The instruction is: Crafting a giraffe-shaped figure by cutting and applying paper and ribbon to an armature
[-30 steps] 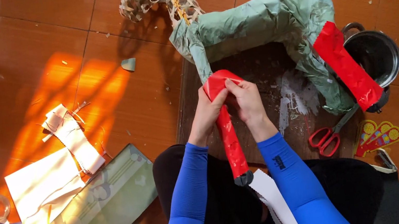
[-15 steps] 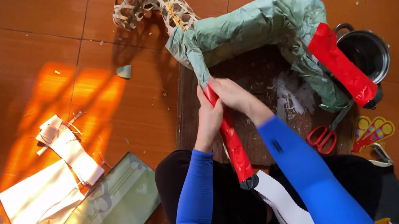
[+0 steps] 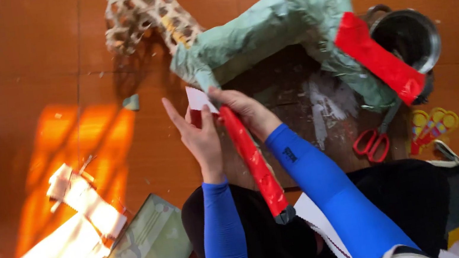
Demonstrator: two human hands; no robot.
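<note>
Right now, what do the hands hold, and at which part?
Both hands, left and right, grip the red paper strip at its upper end, where its white underside shows.

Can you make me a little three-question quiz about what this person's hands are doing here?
1. True or false: the red strip is held by both the left hand and the right hand.
2. Which lies beside the metal pot? A) red-handled scissors B) a hammer C) a broom
3. What colour paper covers the big woven frame?

Key: 1 true; 2 A; 3 pale green.
</note>
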